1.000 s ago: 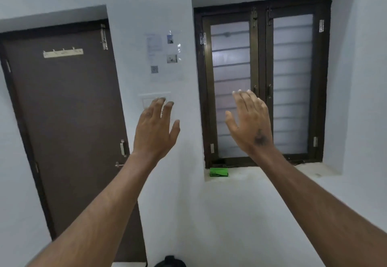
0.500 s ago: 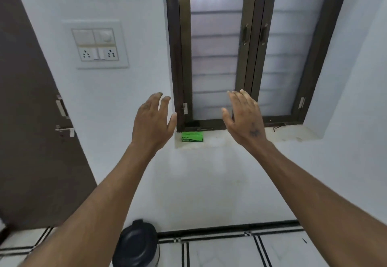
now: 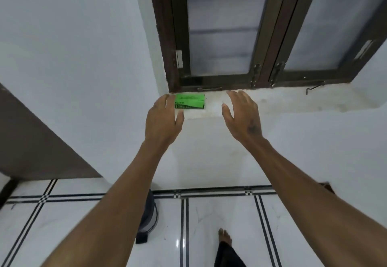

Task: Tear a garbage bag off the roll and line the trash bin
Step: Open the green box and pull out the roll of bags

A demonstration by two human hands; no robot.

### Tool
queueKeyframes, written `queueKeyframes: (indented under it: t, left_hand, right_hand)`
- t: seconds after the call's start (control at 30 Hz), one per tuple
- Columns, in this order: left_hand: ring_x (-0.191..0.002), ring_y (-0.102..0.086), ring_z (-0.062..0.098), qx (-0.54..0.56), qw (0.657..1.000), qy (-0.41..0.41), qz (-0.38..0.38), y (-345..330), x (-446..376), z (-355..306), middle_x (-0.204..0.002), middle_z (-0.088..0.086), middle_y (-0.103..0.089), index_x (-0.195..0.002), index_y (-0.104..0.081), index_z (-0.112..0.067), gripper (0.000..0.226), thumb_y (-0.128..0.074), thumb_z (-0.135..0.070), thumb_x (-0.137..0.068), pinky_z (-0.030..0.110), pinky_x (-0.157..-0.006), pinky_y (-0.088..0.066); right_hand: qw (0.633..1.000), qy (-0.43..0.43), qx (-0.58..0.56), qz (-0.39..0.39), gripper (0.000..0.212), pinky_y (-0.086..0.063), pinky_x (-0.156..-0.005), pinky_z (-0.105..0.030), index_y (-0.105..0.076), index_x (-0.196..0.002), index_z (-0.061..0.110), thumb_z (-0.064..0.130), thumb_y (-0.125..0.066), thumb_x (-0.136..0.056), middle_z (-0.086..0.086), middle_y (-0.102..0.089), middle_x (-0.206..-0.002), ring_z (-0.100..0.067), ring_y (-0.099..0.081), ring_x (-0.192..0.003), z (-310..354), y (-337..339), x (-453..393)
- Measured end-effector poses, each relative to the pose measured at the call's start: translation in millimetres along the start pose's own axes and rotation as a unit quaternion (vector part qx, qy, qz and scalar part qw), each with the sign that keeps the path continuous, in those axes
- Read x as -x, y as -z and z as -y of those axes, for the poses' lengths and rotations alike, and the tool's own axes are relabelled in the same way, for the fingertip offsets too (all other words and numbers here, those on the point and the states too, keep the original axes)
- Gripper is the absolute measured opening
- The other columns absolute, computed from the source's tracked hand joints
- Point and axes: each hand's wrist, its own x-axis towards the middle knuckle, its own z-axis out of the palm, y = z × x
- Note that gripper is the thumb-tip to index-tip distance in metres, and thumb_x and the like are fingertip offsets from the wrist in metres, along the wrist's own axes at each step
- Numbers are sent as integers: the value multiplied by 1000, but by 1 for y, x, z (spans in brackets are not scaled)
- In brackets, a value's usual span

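A small green box of garbage bags (image 3: pixel 190 101) lies on the white window sill (image 3: pixel 282 101), at its left end. My left hand (image 3: pixel 163 120) hovers open just in front of the box, its fingers overlapping the box's left edge in the view. My right hand (image 3: pixel 243 114) is open too, fingers spread, to the right of the box and apart from it. The trash bin (image 3: pixel 151 214), dark with a pedal at its foot, stands on the floor below the sill, mostly hidden behind my left forearm.
A dark-framed window (image 3: pixel 261 36) with frosted panes rises behind the sill. A brown door (image 3: pixel 31 141) stands to the left. The floor is white tile with black lines (image 3: pixel 209 193). A bare foot (image 3: pixel 225 235) shows at the bottom.
The view has tilted down and moved closer to the sill. Both open hands have dropped from in front of the window to the level of the green box.
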Motion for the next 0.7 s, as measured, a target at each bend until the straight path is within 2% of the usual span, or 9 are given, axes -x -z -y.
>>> queueKeyframes:
  t: [0.23, 0.33, 0.5, 0.7]
  left_hand:
    - [-125, -53, 37, -22, 996, 51, 69, -93, -57, 8, -141, 19, -52, -137, -49, -4, 49, -54, -31, -95, 47, -97, -51]
    - [-129, -48, 40, -22, 992, 67, 104, -119, -76, 13, -143, 23, -48, -138, -48, -3, 52, -59, -25, -92, 49, -101, -47]
    - [-139, -39, 39, -6, 991, 48, 128, -160, -110, 33, -149, 23, -43, -140, -47, -4, 58, -65, -23, -88, 47, -112, -37]
    - [-149, -22, 34, 12, 983, 70, 169, -193, -125, 51, -159, 16, -30, -149, -37, -12, 67, -62, -33, -91, 50, -119, -25]
  right_hand:
    - [995, -16, -20, 93, 45, -34, -108, -44, -48, -138, 12, 31, -48, -96, -5, -52, -141, -29, -36, -139, -58, -90, -54]
    - [991, -20, -27, 130, 45, -35, -106, -44, -47, -138, 13, 29, -47, -97, -4, -51, -141, -27, -36, -138, -72, -119, -72]
    - [987, -23, -42, 152, 44, -36, -106, -44, -47, -139, 12, 25, -49, -97, -5, -51, -141, -26, -38, -137, -83, -160, -108]
    - [968, -47, -80, 234, 65, -26, -114, -41, -29, -151, 20, 28, -59, -94, -6, -39, -153, -24, -24, -145, -95, -185, -121]
